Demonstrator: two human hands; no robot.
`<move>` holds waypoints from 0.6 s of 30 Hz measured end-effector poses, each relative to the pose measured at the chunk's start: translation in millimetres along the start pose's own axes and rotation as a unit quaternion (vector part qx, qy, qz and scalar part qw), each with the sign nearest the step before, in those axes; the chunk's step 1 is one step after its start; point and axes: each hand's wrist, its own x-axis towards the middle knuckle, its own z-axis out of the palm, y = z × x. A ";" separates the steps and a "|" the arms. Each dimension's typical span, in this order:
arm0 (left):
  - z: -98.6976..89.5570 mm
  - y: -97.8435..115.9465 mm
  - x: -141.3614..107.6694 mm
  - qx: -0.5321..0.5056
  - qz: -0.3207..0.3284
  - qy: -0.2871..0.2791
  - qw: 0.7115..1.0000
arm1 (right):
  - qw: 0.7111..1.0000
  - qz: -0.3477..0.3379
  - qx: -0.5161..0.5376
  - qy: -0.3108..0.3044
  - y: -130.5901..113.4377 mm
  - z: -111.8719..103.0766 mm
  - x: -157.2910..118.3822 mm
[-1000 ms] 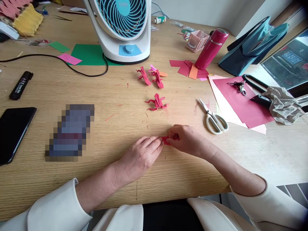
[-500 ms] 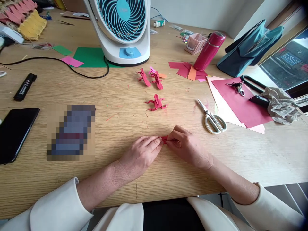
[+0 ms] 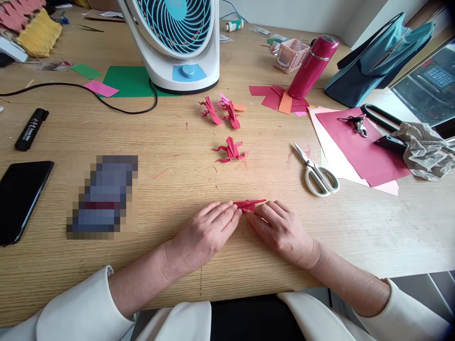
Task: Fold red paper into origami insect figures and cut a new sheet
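A small folded piece of red paper (image 3: pixel 249 204) lies on the wooden table between my hands, its thin point reaching to the right. My left hand (image 3: pixel 209 227) presses the paper's left end, fingers close together. At its right side, my right hand (image 3: pixel 279 232) has curled fingers, with thumb and fingertips on the paper's lower edge. Parts of the paper are hidden under the fingers. Beyond the hands sits a red origami frog (image 3: pixel 232 150), and two more folded red figures, one of them a red origami frog (image 3: pixel 210 112), lie farther back.
White-handled scissors (image 3: pixel 318 175) lie right of my hands, near red sheets (image 3: pixel 362 147) with keys on top. A fan (image 3: pixel 185 57), a pink bottle (image 3: pixel 313 68) and a blue bag (image 3: pixel 373 66) stand behind. Leftward are a black phone (image 3: pixel 23 199), a blurred-out device (image 3: pixel 106 194) and a marker (image 3: pixel 31 129).
My right hand has shifted slightly right and lower on the paper, uncovering its long pointed right end. The left hand stays on the left end. The view has shifted slightly.
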 end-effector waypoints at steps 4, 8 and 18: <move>0.7 0.7 0.8 -0.005 -0.011 0.003 1.000 | 1.000 0.021 0.020 -0.010 -2.3 1.0 -3.0; 1.6 -1.1 2.4 -0.024 -0.008 0.008 1.000 | 0.998 0.041 0.040 -0.015 -4.2 3.0 -5.9; -0.9 -0.3 7.6 -0.018 -0.019 0.000 1.000 | 0.998 0.046 0.049 -0.006 -10.0 -0.3 -7.0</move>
